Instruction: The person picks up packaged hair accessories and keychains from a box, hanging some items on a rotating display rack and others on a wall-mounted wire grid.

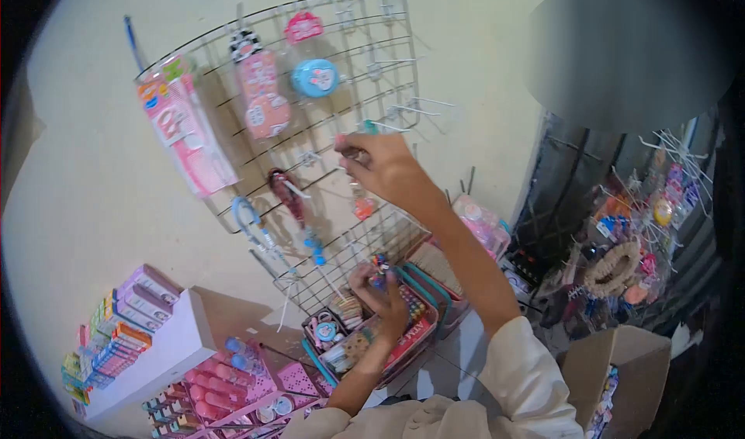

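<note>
My right hand [376, 162] is raised in front of the wire grid rack [326, 117], thumb and fingers pinched together. I cannot tell what is between them. Just below it hangs a clear strap with an orange-pink charm [362, 207]. Lower down, my left hand [382, 298] is closed around a small bunch of multicoloured trinkets [379, 270], over a teal-rimmed basket [429, 293] of small goods. Left of my right hand, a dark red strap [287, 197] and a blue loop strap [250, 216] hang on the rack.
Pink comb packs [186, 140], a pink packaged item [262, 90] and a round blue case [315, 77] hang higher up. Boxed goods stand on a white shelf [167, 350] at lower left. At right are hanging accessories [613, 272] and an open cardboard box [640, 369].
</note>
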The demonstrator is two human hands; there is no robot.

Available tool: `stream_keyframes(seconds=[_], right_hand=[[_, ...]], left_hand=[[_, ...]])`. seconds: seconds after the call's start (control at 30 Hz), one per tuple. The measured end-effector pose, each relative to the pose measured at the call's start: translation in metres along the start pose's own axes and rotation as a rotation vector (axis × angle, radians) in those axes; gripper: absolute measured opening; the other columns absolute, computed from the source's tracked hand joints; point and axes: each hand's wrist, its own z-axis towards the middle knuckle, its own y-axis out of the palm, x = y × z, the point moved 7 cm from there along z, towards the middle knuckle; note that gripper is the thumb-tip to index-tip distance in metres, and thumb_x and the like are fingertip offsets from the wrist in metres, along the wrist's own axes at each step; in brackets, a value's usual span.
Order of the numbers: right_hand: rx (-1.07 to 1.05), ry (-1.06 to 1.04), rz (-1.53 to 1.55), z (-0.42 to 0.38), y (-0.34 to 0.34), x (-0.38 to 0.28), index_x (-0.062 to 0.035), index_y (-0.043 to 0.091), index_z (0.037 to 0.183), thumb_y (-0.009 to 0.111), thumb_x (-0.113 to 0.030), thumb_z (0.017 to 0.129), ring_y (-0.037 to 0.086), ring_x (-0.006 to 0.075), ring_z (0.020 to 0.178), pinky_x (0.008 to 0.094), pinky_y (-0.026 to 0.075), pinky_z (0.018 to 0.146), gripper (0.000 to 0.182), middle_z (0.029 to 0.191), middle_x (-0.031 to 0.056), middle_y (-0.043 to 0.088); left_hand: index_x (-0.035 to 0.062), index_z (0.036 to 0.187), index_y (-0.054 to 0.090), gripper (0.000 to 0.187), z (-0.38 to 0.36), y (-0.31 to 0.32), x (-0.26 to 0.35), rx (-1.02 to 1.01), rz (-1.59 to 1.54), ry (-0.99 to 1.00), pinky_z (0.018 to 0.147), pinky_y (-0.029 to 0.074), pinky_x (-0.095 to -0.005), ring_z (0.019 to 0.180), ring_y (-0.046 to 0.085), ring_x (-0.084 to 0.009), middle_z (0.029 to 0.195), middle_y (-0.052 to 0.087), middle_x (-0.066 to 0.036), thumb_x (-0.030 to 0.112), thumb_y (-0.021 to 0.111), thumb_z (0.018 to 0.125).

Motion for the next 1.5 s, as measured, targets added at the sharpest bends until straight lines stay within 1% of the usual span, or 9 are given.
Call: stream_keyframes(seconds=[0.23,0.6,0.73,0.87,0.93,1.07,1.17,1.33,1.5], right_hand=[[-0.312,0.17,-0.012,-0.149,-0.158,0.002,-0.002,0.057,0.084,0.055,-0.011,0.069,0.057,0.0191,0.061,0.0269,0.045,0.058,0.017,0.073,0.011,0.058],[0.107,0.974,-0.566,-0.504,-0.392,-0.058,-0.0018,0.058,0.082,0.056,-0.014,0.07,0.057,0.0196,0.065,0.027,0.045,0.06,0.017,0.074,0.0101,0.059],[0.215,1.163,-0.646,-0.613,-0.417,-0.061,-0.0007,0.057,0.084,0.055,-0.015,0.069,0.056,0.0276,0.069,0.0325,0.043,0.065,0.021,0.076,0.016,0.058],[0.468,1.402,-0.59,-0.735,-0.41,-0.033,-0.0017,0.057,0.082,0.056,-0.015,0.069,0.057,0.0229,0.07,0.03,0.044,0.064,0.018,0.076,0.0123,0.059],[0.549,1.434,-0.571,-0.779,-0.4,-0.012,-0.002,0.057,0.082,0.056,-0.016,0.068,0.058,0.0237,0.069,0.0311,0.044,0.064,0.019,0.076,0.0127,0.059],[0.645,1.513,-0.735,-0.86,-0.38,0.059,-0.0025,0.058,0.079,0.056,-0.012,0.066,0.057,0.0264,0.069,0.0345,0.045,0.063,0.017,0.075,0.0151,0.058],[0.548,1.683,-0.755,-0.88,-0.373,0.098,-0.0004,0.058,0.077,0.053,-0.01,0.065,0.056,0.0294,0.072,0.0369,0.045,0.066,0.016,0.075,0.0183,0.057],[0.547,1.97,-0.6,-0.905,-0.358,0.14,0.0006,0.058,0.075,0.05,-0.011,0.064,0.054,0.0346,0.079,0.0401,0.043,0.071,0.018,0.079,0.0215,0.056],[0.404,2.1,-0.64,-0.909,-0.347,0.162,-0.0051,0.06,0.077,0.05,-0.013,0.065,0.057,0.0282,0.078,0.038,0.046,0.064,0.017,0.084,0.0168,0.057]], left_hand=[[0.003,0.092,0.037,0.027,-0.112,0.108,0.073,-0.448,-0.366,-0.009,0.079,0.03,-0.0311,0.087,0.038,-0.0214,0.092,0.036,-0.011,0.0,0.052,0.069],[-0.0012,0.09,0.041,0.017,-0.32,0.262,0.281,-1.296,-1.015,-0.465,0.068,0.037,-0.0268,0.082,0.043,-0.0157,0.093,0.04,-0.011,0.003,0.047,0.075],[0.0,0.089,0.047,0.017,-0.441,0.318,0.353,-1.888,-0.875,-0.046,0.066,0.041,-0.0286,0.075,0.052,-0.0241,0.084,0.05,-0.014,0.003,0.046,0.073],[0.002,0.083,0.055,0.021,-0.653,0.348,0.295,-2.337,-0.399,0.388,0.065,0.042,-0.0329,0.075,0.055,-0.0247,0.079,0.057,-0.016,0.006,0.049,0.063],[0.0035,0.081,0.057,0.021,-0.742,0.328,0.252,-2.582,-0.451,0.952,0.066,0.042,-0.0364,0.073,0.055,-0.0284,0.078,0.056,-0.019,0.01,0.046,0.065],[0.0049,0.11,0.041,0.045,-0.753,0.318,0.222,-2.577,0.105,0.289,0.087,0.032,-0.0375,0.102,0.041,-0.0337,0.108,0.043,-0.022,0.017,0.045,0.067],[0.0059,0.118,0.03,0.057,-0.797,0.3,0.183,-2.594,0.172,0.449,0.092,0.027,-0.0371,0.111,0.03,-0.034,0.119,0.034,-0.019,0.015,0.048,0.065],[0.0041,0.122,0.019,0.069,-0.801,0.298,0.167,-2.476,0.165,0.125,0.092,0.026,-0.0399,0.114,0.024,-0.0324,0.125,0.021,-0.018,0.011,0.052,0.062],[-0.0044,0.107,0.035,0.047,-0.787,0.292,0.18,-2.296,0.103,0.29,0.086,0.031,-0.0399,0.103,0.037,-0.0359,0.108,0.04,-0.025,0.006,0.05,0.063]])
